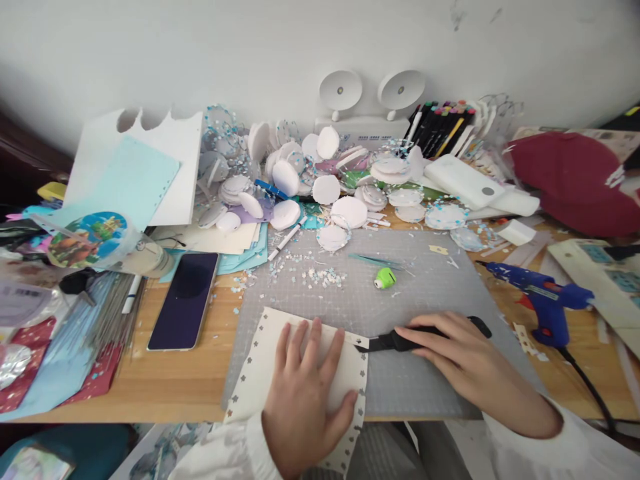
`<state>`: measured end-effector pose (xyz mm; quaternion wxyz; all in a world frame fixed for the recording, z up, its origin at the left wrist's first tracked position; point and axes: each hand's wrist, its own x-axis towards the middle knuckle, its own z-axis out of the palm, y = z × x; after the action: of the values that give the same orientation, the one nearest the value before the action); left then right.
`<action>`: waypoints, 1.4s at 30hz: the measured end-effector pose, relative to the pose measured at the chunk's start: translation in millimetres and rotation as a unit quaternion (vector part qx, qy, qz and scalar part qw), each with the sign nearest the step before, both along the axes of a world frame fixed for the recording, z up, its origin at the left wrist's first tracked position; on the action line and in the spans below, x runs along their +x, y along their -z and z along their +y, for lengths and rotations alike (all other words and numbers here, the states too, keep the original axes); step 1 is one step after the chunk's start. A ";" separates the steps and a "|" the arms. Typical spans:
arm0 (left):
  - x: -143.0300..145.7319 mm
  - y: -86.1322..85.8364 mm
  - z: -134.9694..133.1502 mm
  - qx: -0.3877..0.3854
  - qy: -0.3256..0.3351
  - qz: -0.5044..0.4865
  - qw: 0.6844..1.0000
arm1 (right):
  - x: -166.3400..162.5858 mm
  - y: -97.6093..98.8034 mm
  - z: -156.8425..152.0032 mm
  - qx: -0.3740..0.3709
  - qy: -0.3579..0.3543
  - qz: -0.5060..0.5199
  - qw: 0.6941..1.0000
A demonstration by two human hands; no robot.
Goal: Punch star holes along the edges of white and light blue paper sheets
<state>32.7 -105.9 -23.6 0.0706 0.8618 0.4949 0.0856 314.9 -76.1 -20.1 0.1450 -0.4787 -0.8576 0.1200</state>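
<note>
My left hand [305, 393] lies flat with fingers spread on a cream sheet of paper [260, 363] whose edges carry punched star holes. The sheet rests on a grey cutting mat [400, 293] at the desk's front. My right hand [463, 357] is closed round a black-handled craft knife [385, 342], its tip touching the sheet's right edge. A small green punch [385, 278] and thin tweezers [373, 260] lie on the mat beyond the hands.
A dark phone [185, 300] lies left of the mat. A blue glue gun [543, 300] sits to the right, cord trailing forward. White foam discs [327, 190] pile at the back with markers [443, 127], a twin-head lamp [370, 90] and a maroon cap [570, 180]. Paper clutter fills the left.
</note>
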 end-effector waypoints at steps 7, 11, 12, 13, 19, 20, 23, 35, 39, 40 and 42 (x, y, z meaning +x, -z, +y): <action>-0.6 0.1 0.5 -0.004 0.003 0.007 1.000 | 0.4 -3.8 0.1 0.024 -0.010 -0.005 1.000; -1.1 -0.3 0.3 -0.006 0.003 0.012 1.000 | -0.7 -1.8 -4.3 0.041 -0.001 -0.006 0.999; -1.0 -0.3 0.3 -0.007 0.003 0.013 1.000 | -1.4 -1.1 -5.4 0.040 0.002 -0.007 0.999; -1.0 -0.2 0.4 -0.007 0.004 0.015 1.000 | -1.9 -0.6 -6.5 0.038 0.003 -0.008 0.999; -0.7 0.8 0.0 -0.003 0.003 0.015 1.000 | -0.4 -3.1 -13.1 0.063 0.014 -0.015 0.998; -0.7 0.8 -0.3 -0.004 0.004 0.016 1.000 | -1.0 -2.8 -14.1 0.065 0.019 -0.017 0.998; -0.8 0.2 -0.9 -0.005 0.006 0.018 1.000 | -6.7 0.8 -16.5 0.060 0.030 -0.019 0.998; -0.6 0.8 0.1 0.009 0.010 0.014 1.000 | -17.1 1.5 -18.0 0.056 0.045 -0.015 0.997; 0.9 0.8 0.1 0.006 -0.004 0.020 1.000 | -21.6 2.9 -11.8 0.058 0.036 0.000 0.998; 1.1 0.9 0.1 0.005 -0.004 0.021 1.000 | -21.1 3.1 -10.8 0.055 0.030 0.003 0.998; 1.1 0.9 0.1 0.004 -0.003 0.023 1.000 | -18.5 2.8 -9.4 0.048 0.020 0.002 0.999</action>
<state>33.8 -105.8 -24.5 0.0555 0.8622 0.4989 0.0685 296.4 -85.5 -22.9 0.1721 -0.4882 -0.8522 0.0763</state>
